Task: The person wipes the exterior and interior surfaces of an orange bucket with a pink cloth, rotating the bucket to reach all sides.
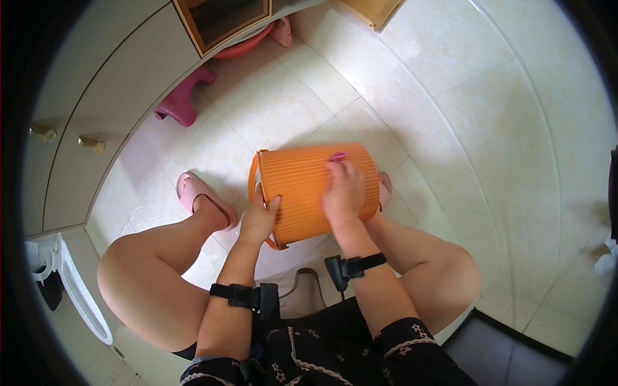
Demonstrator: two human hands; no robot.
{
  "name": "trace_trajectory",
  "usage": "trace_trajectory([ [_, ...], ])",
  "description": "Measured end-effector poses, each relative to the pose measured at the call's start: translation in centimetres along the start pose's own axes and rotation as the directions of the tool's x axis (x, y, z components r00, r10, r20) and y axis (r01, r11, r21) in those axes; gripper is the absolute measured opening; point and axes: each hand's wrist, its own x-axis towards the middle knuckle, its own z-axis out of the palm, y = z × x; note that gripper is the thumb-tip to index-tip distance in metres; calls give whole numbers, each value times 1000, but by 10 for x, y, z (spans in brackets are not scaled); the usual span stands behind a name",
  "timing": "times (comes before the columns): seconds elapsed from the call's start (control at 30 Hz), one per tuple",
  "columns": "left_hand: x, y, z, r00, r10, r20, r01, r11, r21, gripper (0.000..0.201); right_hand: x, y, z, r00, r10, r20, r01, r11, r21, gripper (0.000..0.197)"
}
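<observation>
An orange ribbed bucket (302, 199) is tipped on its side between my feet, its rim and handle (252, 177) toward the left. My left hand (259, 220) grips the rim, thumb on the outer wall and fingers reaching inside, where they are partly hidden. My right hand (344, 193) is closed over a small pink thing (338, 156) and presses it against the bucket's ribbed side near the base. Most of that pink thing is covered by my fingers, so its kind cannot be made out.
Pink slippers (201, 196) are on my feet, either side of the bucket. Along the left runs a cabinet (122, 109) with a pink stool (183, 100) and a red basin (248, 45) under it. Pale tiles (277, 109) cover the floor. A dark panel (502, 354) lies at lower right.
</observation>
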Motion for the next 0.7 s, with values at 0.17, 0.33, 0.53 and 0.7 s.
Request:
trace_trajectory([
  [0.17, -5, 15, -2, 1000, -23, 3, 23, 998, -61, 49, -33, -55, 15, 965, -251, 75, 231, 950, 210, 35],
  [0.33, -5, 17, -2, 992, -102, 76, 111, 987, -118, 49, -13, -26, 15, 987, -153, 40, 148, 983, 112, 31],
  [0.53, -3, 2, 0, 999, 37, 36, -35, 997, -66, 64, 27, 34, 3, 969, 236, -75, -217, 955, 201, 24],
  [0.7, -8, -5, -9, 982, 102, 158, -67, 974, -214, 80, 21, -12, 7, 992, -60, 111, 40, 983, 180, 26],
])
